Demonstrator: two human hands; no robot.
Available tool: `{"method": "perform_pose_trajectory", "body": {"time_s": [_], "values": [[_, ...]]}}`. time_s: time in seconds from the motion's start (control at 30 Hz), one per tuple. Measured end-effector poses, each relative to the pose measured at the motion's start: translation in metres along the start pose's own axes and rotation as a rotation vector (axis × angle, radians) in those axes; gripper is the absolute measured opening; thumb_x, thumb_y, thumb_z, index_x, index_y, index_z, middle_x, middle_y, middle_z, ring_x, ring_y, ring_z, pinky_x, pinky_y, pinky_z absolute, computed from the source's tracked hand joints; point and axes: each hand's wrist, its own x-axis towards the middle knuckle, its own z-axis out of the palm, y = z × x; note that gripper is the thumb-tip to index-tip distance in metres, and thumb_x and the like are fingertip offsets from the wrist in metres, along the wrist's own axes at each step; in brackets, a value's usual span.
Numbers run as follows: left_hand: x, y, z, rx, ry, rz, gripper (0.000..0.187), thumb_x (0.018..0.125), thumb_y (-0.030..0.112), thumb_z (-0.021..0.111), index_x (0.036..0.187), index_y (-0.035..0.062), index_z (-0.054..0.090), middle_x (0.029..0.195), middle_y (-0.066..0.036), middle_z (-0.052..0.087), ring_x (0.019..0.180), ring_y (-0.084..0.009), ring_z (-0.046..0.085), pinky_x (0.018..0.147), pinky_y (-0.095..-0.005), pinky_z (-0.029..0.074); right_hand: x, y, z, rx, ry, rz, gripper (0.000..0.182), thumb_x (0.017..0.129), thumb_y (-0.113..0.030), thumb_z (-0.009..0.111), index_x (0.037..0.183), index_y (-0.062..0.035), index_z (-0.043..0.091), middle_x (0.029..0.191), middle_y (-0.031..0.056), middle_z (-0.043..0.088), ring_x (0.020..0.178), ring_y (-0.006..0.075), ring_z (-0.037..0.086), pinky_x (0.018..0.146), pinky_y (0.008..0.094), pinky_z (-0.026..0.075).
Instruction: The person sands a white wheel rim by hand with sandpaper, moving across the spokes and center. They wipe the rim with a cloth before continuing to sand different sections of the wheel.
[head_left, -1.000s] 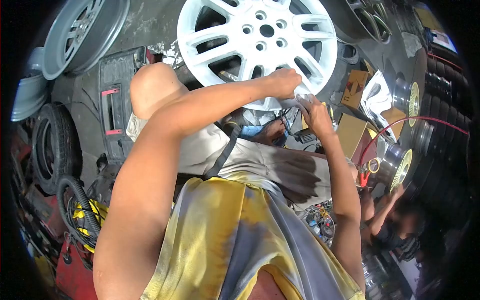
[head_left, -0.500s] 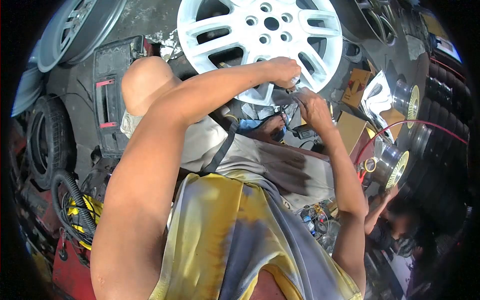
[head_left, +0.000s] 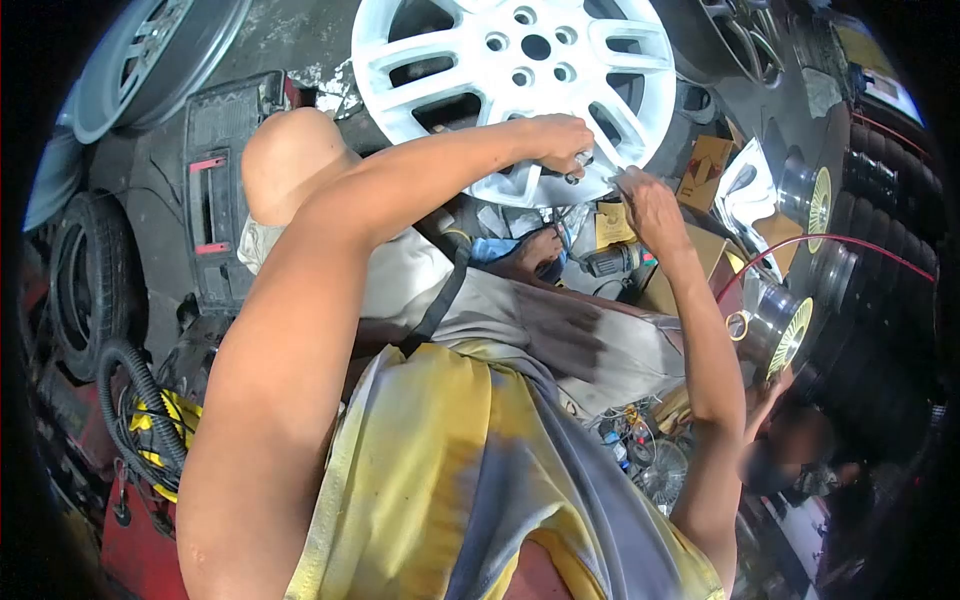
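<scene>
- Yellow-and-grey cloth shirt (head_left: 430, 470) nearest.
- Right hand (head_left: 650, 207) at the near edge of a white, round, spoked wheel (head_left: 542, 72); cannot tell whether its fingers pinch anything.
- Left hand (head_left: 560, 143) over that edge, curled closed, contents hidden.
- Wheel beyond: slipping fingers could scratch it.

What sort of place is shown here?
Likely a wheel repair or refinishing shop: a white multi-spoke car wheel, a grey wheel at upper left, and a loose tyre at left.
</scene>
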Motion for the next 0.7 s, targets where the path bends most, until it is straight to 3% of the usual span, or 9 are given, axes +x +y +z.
{"method": "perform_pose_trajectory", "body": {"time_s": [0.1, 0.13, 0.3, 0.37, 0.4, 0.5, 0.63, 0.67, 0.7], "values": [[0.0, -0.009, 0.012, -0.037, 0.015, 0.041, 0.035, 0.082, 0.026, 0.077, 0.102, -0.0012, 0.07, 0.101, -0.024, 0.07, 0.1, -0.0402, 0.067, 0.083, -0.0483, 0.052, 0.004, -0.012, 0.04, 0.179, -0.224, 0.217, 0.016, 0.086, -0.008, 0.067, 0.098, 0.0003, 0.063, 0.099, 0.0206, 0.065, 0.095, 0.0391, 0.063, 0.083, 0.0495, 0.05], [-0.002, -0.009, 0.015, -0.031, 0.057, 0.074, 0.034, 0.083, 0.024, 0.075, 0.106, -0.0002, 0.069, 0.105, -0.024, 0.069, 0.105, -0.0399, 0.065, 0.086, -0.0484, 0.051, -0.012, -0.009, 0.077, 0.146, -0.136, 0.204, 0.018, 0.089, -0.011, 0.068, 0.102, -0.0005, 0.063, 0.104, 0.0234, 0.066, 0.096, 0.0418, 0.063, 0.085, 0.0507, 0.05], [-0.013, 0.007, 0.017, -0.038, 0.045, 0.089, 0.032, 0.087, 0.019, 0.069, 0.113, 0.0014, 0.066, 0.11, -0.022, 0.068, 0.112, -0.0402, 0.061, 0.093, -0.0487, 0.049, -0.022, -0.036, 0.031, 0.293, -0.071, 0.148, 0.021, 0.09, -0.011, 0.066, 0.11, -0.0041, 0.069, 0.119, 0.0252, 0.065, 0.103, 0.0436, 0.064, 0.091, 0.0478, 0.051], [-0.015, 0.009, 0.02, -0.006, -0.02, 0.04, 0.026, 0.09, 0.017, 0.065, 0.112, 0.003, 0.067, 0.106, -0.022, 0.067, 0.109, -0.0413, 0.061, 0.092, -0.0493, 0.049, -0.015, -0.034, 0.005, 0.338, -0.198, 0.251, 0.02, 0.091, -0.011, 0.065, 0.109, -0.0037, 0.07, 0.114, 0.0231, 0.067, 0.099, 0.0437, 0.065, 0.088, 0.0477, 0.052], [-0.018, 0.007, 0.018, -0.002, 0.0, 0.01, 0.025, 0.091, 0.018, 0.065, 0.111, 0.0032, 0.067, 0.103, -0.021, 0.067, 0.107, -0.0408, 0.062, 0.091, -0.05, 0.049, -0.012, -0.034, -0.002, 0.42, -0.102, 0.323, 0.018, 0.091, -0.011, 0.064, 0.105, -0.0026, 0.071, 0.107, 0.0218, 0.069, 0.095, 0.0437, 0.065, 0.084, 0.0489, 0.052], [-0.036, 0.02, -0.032, -0.067, 0.033, -0.074, 0.024, 0.092, 0.019, 0.064, 0.109, 0.0035, 0.068, 0.103, -0.02, 0.067, 0.106, -0.0399, 0.064, 0.091, -0.0498, 0.05, 0.008, -0.025, 0.018, 0.403, -0.086, 0.238, 0.019, 0.09, -0.01, 0.064, 0.106, -0.0034, 0.071, 0.103, 0.0224, 0.069, 0.093, 0.0433, 0.065, 0.082, 0.0503, 0.051], [-0.041, 0.025, -0.101, 0.107, 0.39, -0.092, 0.022, 0.094, 0.02, 0.063, 0.107, 0.0052, 0.072, 0.104, -0.018, 0.069, 0.104, -0.0365, 0.066, 0.089, -0.0481, 0.053, 0.01, -0.01, 0.033, 0.114, -0.048, -0.026, 0.024, 0.089, -0.013, 0.067, 0.11, -0.0012, 0.068, 0.101, 0.0239, 0.068, 0.09, 0.0437, 0.065, 0.081, 0.0502, 0.052], [-0.045, 0.024, -0.118, 0.107, 0.458, -0.029, 0.022, 0.094, 0.02, 0.063, 0.108, 0.0054, 0.073, 0.103, -0.018, 0.071, 0.1, -0.0371, 0.068, 0.088, -0.0474, 0.053, 0.016, -0.005, 0.028, 0.075, -0.344, 0.038, 0.027, 0.089, -0.016, 0.067, 0.111, -0.0001, 0.067, 0.103, 0.0245, 0.068, 0.091, 0.0425, 0.065, 0.083, 0.0497, 0.053], [-0.049, 0.026, -0.133, 0.159, 0.55, -0.024, 0.023, 0.095, 0.023, 0.064, 0.103, 0.0043, 0.074, 0.095, -0.019, 0.073, 0.09, -0.0358, 0.07, 0.082, -0.0462, 0.054, 0.017, -0.004, 0.025, 0.061, -0.35, 0.022, 0.027, 0.089, -0.016, 0.067, 0.111, -0.0001, 0.067, 0.103, 0.0245, 0.068, 0.091, 0.0425, 0.065, 0.083, 0.0497, 0.053]]}}
